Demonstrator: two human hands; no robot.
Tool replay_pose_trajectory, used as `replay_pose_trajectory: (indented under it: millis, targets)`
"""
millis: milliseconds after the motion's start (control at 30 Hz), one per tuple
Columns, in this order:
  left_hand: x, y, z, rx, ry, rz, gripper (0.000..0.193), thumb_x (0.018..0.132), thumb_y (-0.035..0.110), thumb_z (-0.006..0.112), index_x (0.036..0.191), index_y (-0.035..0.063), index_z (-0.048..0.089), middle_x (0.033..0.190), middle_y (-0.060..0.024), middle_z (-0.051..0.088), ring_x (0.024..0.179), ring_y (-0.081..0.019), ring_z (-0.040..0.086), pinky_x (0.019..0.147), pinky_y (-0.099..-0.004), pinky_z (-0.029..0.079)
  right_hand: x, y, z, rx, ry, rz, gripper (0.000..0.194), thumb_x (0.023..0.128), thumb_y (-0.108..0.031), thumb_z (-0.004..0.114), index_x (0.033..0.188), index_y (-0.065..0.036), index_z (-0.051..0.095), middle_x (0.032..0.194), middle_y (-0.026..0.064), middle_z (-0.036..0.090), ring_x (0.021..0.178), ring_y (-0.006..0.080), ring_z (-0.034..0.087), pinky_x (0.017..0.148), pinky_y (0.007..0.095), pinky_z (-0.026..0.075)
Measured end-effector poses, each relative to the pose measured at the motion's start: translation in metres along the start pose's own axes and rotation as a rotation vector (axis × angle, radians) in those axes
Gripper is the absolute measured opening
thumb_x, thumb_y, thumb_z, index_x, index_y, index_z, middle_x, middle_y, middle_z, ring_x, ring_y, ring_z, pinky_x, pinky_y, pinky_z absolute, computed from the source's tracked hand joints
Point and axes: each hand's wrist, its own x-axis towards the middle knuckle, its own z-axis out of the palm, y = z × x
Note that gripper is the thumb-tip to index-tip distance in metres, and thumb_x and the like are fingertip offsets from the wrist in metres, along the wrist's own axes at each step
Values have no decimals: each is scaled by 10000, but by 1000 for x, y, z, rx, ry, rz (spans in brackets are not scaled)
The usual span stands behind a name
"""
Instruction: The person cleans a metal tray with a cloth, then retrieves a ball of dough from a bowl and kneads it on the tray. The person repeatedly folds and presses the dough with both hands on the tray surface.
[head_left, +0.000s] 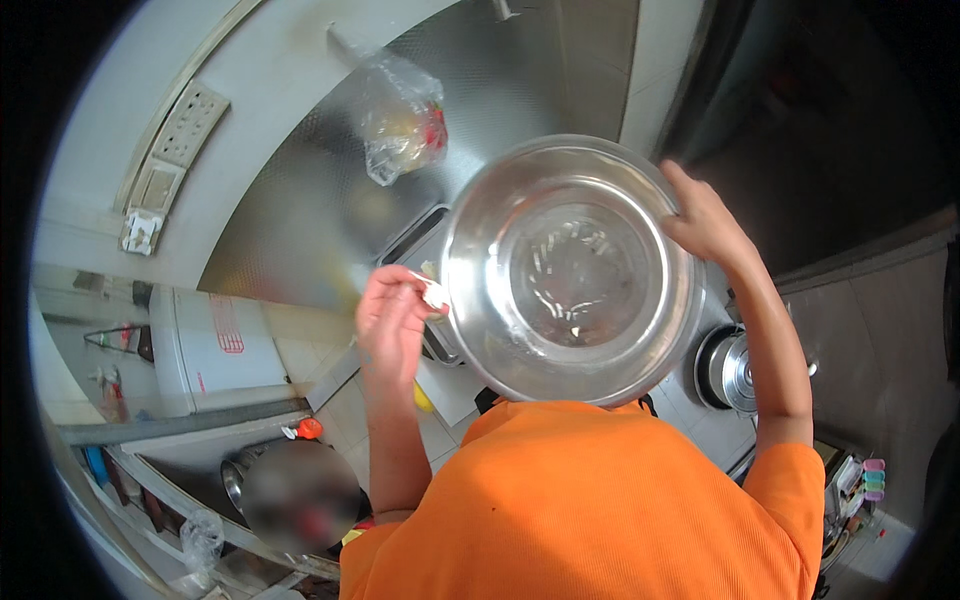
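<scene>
A large stainless steel basin (487, 337) fills the space before my chest, its inside facing me. My right hand (705, 214) grips its far right rim, thumb on the inner side. A small pale fragment (575, 331) sits near the lower part of the basin's bottom. At the basin's left rim, my left hand (390, 322) pinches a small crumpled white scrap (433, 294) between its fingertips. What the scrap is made of is unclear. Partly covered by the basin, a rectangular metal tray (411, 234) shows behind it.
A clear plastic bag (405, 120) with red and yellowish contents hangs at the wall. Lidded metal pot (731, 367) stands low on the right. At lower left are a sink (187, 465), an orange-topped bottle (306, 429) and a blurred patch. Socket strip (187, 124) runs along the wall.
</scene>
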Motion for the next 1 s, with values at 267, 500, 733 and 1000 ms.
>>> replay_pose_trajectory:
  millis: [267,500,733,1000]
  targets:
    - [18,-72,-135,474,439,-84,121,860,-67,641,952,5,671,846,-38,672,747,-106,612,694,-250,503,-79,53,7,175,97,404,713,713,1,558,1413,54,434,1280,261,598,1223,341,573,1062,381,406]
    - [44,-213,-253,509,725,-324,98,779,-58,718,853,6,719,797,-29,686,690,-100,613,659,-233,502,-139,55,6,36,247,655,784,695,-5,525,1458,88,375,1428,272,493,1374,325,446,1134,354,316]
    - [65,-301,-312,1404,23,-138,233,853,-4,561,1023,5,720,998,-208,701,946,-384,671,857,-431,532,-166,14,12,-206,239,754,775,715,-13,488,1472,79,346,1400,254,516,1346,319,473,1122,332,316]
    - [68,-212,-277,1459,0,-316,316,883,17,554,1157,70,705,1066,-223,691,967,-391,674,850,-444,533,-177,-35,23,-261,288,808,774,700,-9,493,1456,76,351,1344,269,552,1287,318,526,1091,327,350]
